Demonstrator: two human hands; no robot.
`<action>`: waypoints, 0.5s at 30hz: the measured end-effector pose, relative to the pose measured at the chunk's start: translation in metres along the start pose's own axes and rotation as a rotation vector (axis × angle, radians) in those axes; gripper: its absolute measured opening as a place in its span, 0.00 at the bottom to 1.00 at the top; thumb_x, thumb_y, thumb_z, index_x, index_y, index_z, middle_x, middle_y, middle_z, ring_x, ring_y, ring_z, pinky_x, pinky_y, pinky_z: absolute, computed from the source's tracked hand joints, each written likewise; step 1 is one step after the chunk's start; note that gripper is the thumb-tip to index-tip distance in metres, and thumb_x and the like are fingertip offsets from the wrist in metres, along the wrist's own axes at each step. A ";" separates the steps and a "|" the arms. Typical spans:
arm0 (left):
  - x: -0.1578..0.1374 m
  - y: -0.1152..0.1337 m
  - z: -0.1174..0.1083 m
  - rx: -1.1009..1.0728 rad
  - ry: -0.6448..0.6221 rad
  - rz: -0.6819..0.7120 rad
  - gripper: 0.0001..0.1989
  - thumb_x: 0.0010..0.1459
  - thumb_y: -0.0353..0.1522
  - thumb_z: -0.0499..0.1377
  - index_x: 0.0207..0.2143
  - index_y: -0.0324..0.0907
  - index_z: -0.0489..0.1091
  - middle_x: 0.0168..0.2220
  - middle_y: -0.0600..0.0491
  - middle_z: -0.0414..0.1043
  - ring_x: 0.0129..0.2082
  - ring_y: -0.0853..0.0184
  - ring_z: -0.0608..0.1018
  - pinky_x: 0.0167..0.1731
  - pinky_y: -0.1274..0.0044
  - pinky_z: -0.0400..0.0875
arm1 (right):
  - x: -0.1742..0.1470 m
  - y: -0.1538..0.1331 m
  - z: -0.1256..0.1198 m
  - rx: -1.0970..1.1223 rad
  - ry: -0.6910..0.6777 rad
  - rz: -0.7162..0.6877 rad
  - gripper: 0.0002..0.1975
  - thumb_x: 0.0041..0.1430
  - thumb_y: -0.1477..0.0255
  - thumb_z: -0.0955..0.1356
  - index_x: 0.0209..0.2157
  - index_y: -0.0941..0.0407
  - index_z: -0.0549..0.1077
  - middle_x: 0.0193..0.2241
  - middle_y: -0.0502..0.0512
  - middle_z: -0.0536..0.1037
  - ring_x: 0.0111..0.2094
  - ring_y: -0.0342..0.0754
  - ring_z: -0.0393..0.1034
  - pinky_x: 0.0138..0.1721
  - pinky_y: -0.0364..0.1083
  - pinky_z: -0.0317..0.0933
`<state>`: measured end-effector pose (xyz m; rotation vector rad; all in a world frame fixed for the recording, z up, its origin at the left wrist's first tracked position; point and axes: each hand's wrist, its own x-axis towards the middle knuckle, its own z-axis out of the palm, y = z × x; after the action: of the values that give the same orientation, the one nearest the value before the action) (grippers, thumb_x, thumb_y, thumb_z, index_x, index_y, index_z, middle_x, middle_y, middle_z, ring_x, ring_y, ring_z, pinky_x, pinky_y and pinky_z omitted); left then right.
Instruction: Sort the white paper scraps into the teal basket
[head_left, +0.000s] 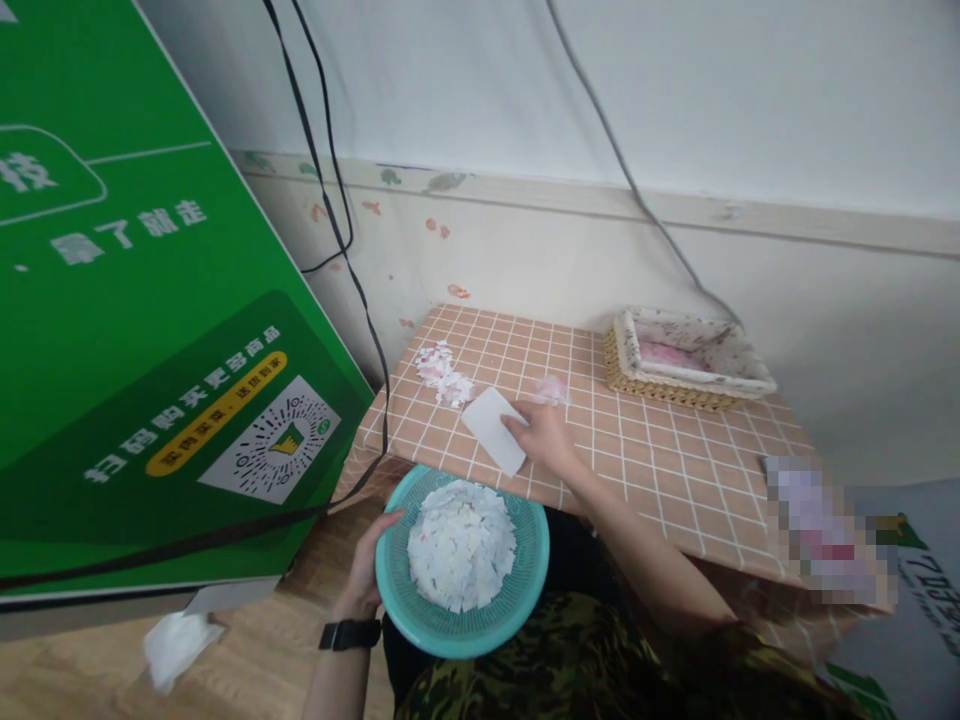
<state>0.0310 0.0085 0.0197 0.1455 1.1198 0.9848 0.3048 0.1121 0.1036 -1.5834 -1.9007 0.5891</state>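
My left hand (369,560) grips the left rim of a round turquoise plastic basket (529,590), held below the table's front edge. A heap of white paper scraps (461,545) fills the basket's middle. Over the table, my right hand (541,432) is closed on the right side of a white card (493,428) with rounded corners. Just beyond the card's upper left lies a small pile of white and pinkish paper scraps (442,375). A thin pink-white patch of bits (551,390) rests behind my right hand.
A brown checked cloth covers the table (637,470). At its back right stands a cloth-lined wicker basket (686,375) with pink material inside. A green printed panel (150,300) rises on the left, with a black strap (375,340) hanging beside it. A white bag (178,645) lies on the floor.
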 end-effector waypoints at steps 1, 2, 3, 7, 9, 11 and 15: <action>0.000 0.000 0.000 0.001 0.007 0.003 0.06 0.52 0.28 0.59 0.27 0.35 0.75 0.23 0.48 0.80 0.23 0.61 0.80 0.29 0.71 0.75 | 0.002 0.007 -0.006 -0.022 0.018 0.027 0.13 0.59 0.69 0.63 0.39 0.57 0.77 0.31 0.56 0.80 0.28 0.48 0.71 0.29 0.44 0.59; 0.000 0.000 0.000 0.002 0.011 0.005 0.06 0.52 0.27 0.59 0.26 0.35 0.75 0.23 0.48 0.80 0.23 0.61 0.80 0.29 0.71 0.76 | 0.005 0.015 -0.013 -0.046 0.042 0.055 0.13 0.58 0.68 0.63 0.39 0.57 0.77 0.32 0.57 0.80 0.29 0.49 0.72 0.29 0.44 0.59; 0.000 0.000 0.000 0.004 0.009 0.003 0.06 0.52 0.28 0.59 0.26 0.35 0.75 0.23 0.48 0.80 0.23 0.61 0.80 0.29 0.71 0.76 | 0.008 0.024 -0.022 -0.080 0.072 0.082 0.13 0.58 0.68 0.64 0.40 0.56 0.77 0.33 0.57 0.80 0.31 0.49 0.72 0.30 0.44 0.59; 0.000 0.001 0.001 0.014 -0.008 -0.001 0.06 0.51 0.27 0.59 0.27 0.35 0.76 0.24 0.47 0.80 0.24 0.60 0.80 0.30 0.69 0.76 | 0.021 0.057 -0.055 -0.211 0.170 0.192 0.16 0.55 0.66 0.65 0.43 0.56 0.78 0.34 0.58 0.80 0.33 0.52 0.73 0.33 0.46 0.61; 0.000 0.001 0.002 0.013 -0.003 0.003 0.06 0.51 0.27 0.59 0.28 0.35 0.76 0.24 0.48 0.80 0.24 0.60 0.80 0.30 0.69 0.76 | 0.027 0.068 -0.069 -0.262 0.205 0.203 0.17 0.55 0.66 0.65 0.43 0.57 0.78 0.34 0.59 0.80 0.34 0.53 0.74 0.34 0.46 0.61; 0.002 0.000 0.001 0.013 0.022 0.005 0.05 0.50 0.26 0.59 0.28 0.35 0.76 0.23 0.48 0.80 0.23 0.60 0.80 0.30 0.69 0.76 | 0.032 0.074 -0.082 -0.260 0.215 0.166 0.18 0.54 0.66 0.66 0.44 0.58 0.78 0.35 0.59 0.80 0.34 0.53 0.74 0.34 0.46 0.61; 0.007 -0.003 -0.006 0.016 0.039 -0.013 0.05 0.50 0.28 0.60 0.27 0.35 0.76 0.23 0.47 0.80 0.24 0.59 0.80 0.30 0.68 0.75 | 0.041 0.075 -0.106 -0.210 0.279 0.057 0.18 0.55 0.67 0.65 0.45 0.56 0.77 0.37 0.56 0.80 0.35 0.51 0.74 0.34 0.44 0.62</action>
<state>0.0283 0.0096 0.0099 0.1322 1.1637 0.9705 0.4266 0.1631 0.1374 -1.7531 -1.7562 0.1812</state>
